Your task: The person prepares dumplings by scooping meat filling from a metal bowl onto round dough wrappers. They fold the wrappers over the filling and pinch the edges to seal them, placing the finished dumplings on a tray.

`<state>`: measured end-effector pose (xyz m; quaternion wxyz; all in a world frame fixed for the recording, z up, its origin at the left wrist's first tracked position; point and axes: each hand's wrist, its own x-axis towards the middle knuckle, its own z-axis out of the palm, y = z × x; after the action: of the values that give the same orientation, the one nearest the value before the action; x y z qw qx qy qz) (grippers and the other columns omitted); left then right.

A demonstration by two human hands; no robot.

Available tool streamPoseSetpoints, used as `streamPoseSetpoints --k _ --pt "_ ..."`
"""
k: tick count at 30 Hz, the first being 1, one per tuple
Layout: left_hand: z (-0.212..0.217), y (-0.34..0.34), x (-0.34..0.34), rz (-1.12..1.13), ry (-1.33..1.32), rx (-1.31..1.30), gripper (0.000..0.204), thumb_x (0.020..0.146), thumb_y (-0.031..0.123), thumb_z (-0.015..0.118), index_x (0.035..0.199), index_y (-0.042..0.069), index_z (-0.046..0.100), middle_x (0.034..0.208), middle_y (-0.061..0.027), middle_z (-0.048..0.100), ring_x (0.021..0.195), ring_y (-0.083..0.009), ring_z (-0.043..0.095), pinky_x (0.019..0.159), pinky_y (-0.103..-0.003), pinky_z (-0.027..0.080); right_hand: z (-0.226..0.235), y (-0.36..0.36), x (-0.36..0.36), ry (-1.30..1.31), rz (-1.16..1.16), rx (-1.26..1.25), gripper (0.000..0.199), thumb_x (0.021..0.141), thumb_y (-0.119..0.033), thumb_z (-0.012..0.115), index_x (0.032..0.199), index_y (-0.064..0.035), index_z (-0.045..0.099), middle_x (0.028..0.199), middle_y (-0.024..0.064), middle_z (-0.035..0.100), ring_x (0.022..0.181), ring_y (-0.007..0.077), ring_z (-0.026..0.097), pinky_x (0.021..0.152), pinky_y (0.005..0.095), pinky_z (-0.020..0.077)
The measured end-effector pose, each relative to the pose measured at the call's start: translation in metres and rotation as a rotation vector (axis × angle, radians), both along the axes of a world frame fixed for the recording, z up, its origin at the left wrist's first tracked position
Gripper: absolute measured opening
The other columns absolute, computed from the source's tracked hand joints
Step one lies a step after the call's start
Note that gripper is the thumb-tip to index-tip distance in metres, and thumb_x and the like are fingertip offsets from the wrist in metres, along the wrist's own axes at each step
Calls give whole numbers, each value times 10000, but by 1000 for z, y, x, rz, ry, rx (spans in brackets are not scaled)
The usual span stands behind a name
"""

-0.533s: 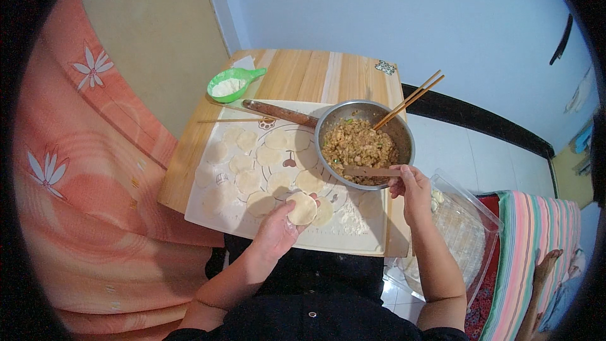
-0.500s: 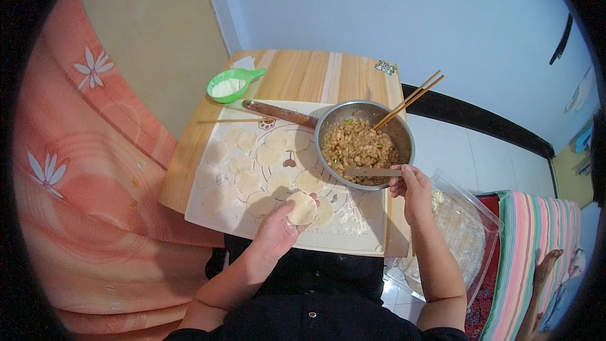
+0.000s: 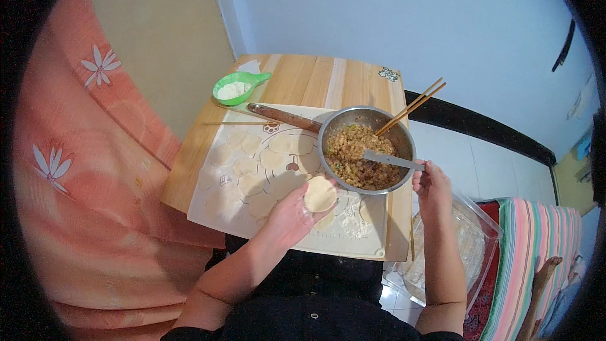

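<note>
My left hand (image 3: 291, 216) holds a round dough wrapper (image 3: 320, 194) flat on its fingers, just beside the near rim of a steel bowl (image 3: 404, 140). The bowl is full of chopped brown filling (image 3: 356, 158). My right hand (image 3: 431, 184) grips the handle of a metal spoon (image 3: 388, 160) whose end rests in the filling. A pair of wooden chopsticks (image 3: 410, 107) leans on the bowl's far rim. More round wrappers (image 3: 252, 164) lie spread over a white pastry mat (image 3: 218, 205) on the small wooden table (image 3: 315, 79).
A wooden rolling pin (image 3: 284, 117) lies along the mat's far edge, and a green scoop of flour (image 3: 235, 86) stands behind it. A clear plastic container (image 3: 470, 246) sits low at my right. An orange flowered cloth (image 3: 76, 151) covers the left side.
My left hand has lifted the wrapper off the mat and brought it up toward the bowl. My right hand has shifted right, drawing the spoon across the filling.
</note>
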<state>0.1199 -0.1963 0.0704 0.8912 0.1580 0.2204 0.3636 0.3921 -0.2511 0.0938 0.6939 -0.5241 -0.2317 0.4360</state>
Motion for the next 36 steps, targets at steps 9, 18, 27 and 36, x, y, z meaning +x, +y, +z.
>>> streamPoseSetpoints --k 9,18,27,36 --pt "20 13 26 -42 -70 42 455 982 312 304 1284 -23 364 1262 -186 477 1161 -288 485 992 -419 405 10 -53 -54 -477 113 179 284 952 -202 460 1029 43 580 775 103 606 656 162 592 616 271 491" --pt "19 13 9 -101 -11 61 436 984 300 287 1269 -15 388 1250 -191 489 1158 -272 486 981 -414 416 0 -72 -44 -512 151 359 121 881 -84 557 934 15 602 866 129 602 755 196 612 647 292 515" --pt "24 6 1 -195 88 26 439 992 304 244 1256 -12 395 1245 -194 491 1149 -270 498 974 -391 425 -26 -57 -34 -170 145 177 196 893 -155 569 976 20 598 807 98 613 707 170 589 634 269 475" --pt "-1 2 -15 -152 74 52 459 989 300 259 1292 -29 365 1282 -206 464 1183 -299 474 968 -385 419 1 -10 -41 -904 32 4 196 922 -153 516 963 -9 643 678 49 577 608 132 546 559 260 443"
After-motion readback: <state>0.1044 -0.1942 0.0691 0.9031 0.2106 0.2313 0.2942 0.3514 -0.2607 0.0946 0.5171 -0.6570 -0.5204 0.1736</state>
